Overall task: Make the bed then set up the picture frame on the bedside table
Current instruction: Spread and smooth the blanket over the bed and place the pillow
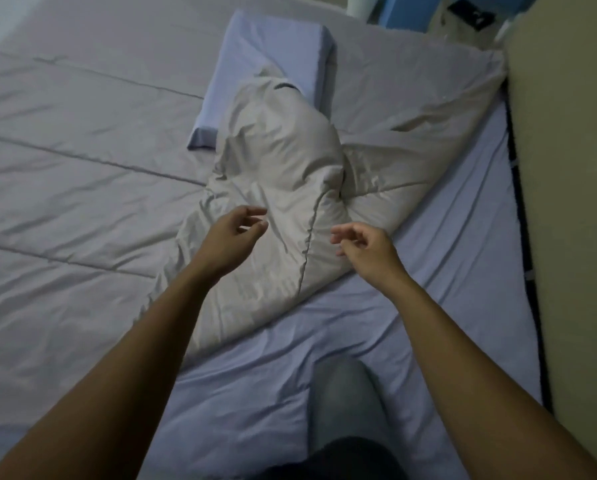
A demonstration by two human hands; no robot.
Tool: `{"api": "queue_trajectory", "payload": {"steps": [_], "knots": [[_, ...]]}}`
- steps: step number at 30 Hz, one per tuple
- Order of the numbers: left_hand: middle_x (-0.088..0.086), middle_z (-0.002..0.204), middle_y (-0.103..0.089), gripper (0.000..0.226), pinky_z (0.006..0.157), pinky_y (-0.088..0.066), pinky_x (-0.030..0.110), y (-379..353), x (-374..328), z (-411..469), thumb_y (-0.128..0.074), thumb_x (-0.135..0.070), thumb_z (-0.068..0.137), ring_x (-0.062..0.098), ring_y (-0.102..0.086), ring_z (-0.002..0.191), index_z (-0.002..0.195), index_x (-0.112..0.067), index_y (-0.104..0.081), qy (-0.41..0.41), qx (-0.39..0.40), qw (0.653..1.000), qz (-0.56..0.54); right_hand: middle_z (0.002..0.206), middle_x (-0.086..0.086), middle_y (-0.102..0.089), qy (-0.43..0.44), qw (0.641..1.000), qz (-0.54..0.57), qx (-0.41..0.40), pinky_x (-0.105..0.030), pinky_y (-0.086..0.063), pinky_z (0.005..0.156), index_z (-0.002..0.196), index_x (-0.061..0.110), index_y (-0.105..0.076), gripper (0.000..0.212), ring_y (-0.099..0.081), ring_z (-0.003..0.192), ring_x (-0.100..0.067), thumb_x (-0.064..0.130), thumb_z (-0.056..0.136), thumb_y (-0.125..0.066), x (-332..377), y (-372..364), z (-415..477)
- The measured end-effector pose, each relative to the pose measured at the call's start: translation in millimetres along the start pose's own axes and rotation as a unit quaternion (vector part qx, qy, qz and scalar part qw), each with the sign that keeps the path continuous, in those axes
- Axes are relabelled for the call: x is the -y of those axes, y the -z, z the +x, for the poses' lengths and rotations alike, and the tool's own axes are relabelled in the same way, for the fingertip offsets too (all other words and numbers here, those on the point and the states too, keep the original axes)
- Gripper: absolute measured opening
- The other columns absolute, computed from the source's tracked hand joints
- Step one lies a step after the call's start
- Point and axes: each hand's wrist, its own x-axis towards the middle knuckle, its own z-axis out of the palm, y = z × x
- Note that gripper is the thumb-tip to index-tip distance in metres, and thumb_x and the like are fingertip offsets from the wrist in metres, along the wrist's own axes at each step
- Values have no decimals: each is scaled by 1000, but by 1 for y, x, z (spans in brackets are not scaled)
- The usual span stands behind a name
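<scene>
Just both hands point(233, 233) empty over bunched duvet point(276, 188) edge.

A quilted grey comforter point(82, 161) lies spread over the left of the bed, but its near right corner is bunched into a rumpled heap point(279, 188) in the middle. Under that heap's far end a flat pale-blue pillow point(276, 50) shows. The pale-blue fitted sheet point(439, 271) lies bare and creased on the right, running up to a beige padded headboard point(567, 202). Both bare arms reach forward: the left hand point(234, 233) hovers over the heap, fingers loosely curled and empty, and the right hand point(362, 244) hangs just beside its edge, likewise holding nothing.
</scene>
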Motion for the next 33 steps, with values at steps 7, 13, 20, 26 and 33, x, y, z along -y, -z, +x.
{"api": "queue_trajectory", "payload": {"steps": [7, 13, 20, 26, 33], "knots": [[-5, 112, -67, 30, 69, -49, 21, -37, 47, 118, -58, -35, 94, 5, -64, 94, 123, -27, -63, 67, -75, 994, 30, 94, 15, -73, 74, 992, -84, 60, -9, -50, 75, 98, 35, -70, 33, -67, 87, 3, 7, 89, -55, 5, -11, 180], [5, 143, -49, 49, 107, -36, 34, -74, 123, 208, -63, -33, 92, 21, -44, 133, 137, -21, -51, 123, -95, 977, 145, 136, -10, -59, 221, 955, -198, -22, -28, -38, 106, 129, 12, -60, 46, -53, 127, -26, 8, 83, -58, 11, -45, 321], [14, 164, 13, 131, 121, -1, 41, -73, 200, 254, -88, -21, 66, 29, 17, 150, 156, -14, 6, 201, -199, 941, 184, 169, -14, -3, 241, 939, -244, 23, -25, -15, 121, 159, 4, -6, 83, -11, 156, -24, 23, 96, -55, 10, -85, 438], [12, 164, -10, 152, 114, -35, 42, -70, 219, 249, -91, -27, 48, 29, -28, 146, 151, -30, 21, 214, -205, 950, 98, 165, -6, -27, 173, 967, -189, 15, -33, -30, 117, 161, 16, -7, 105, -35, 147, -23, 65, 85, -60, -23, -82, 453], [9, 110, -69, 74, 82, -46, 38, -90, 193, 213, -70, -63, 47, 33, -63, 104, 110, -28, -52, 283, -130, 922, 232, 114, -6, -68, 66, 979, -189, 44, -35, -50, 85, 109, 21, -64, 53, -63, 108, -31, 58, 72, -70, -46, -63, 423]]}}
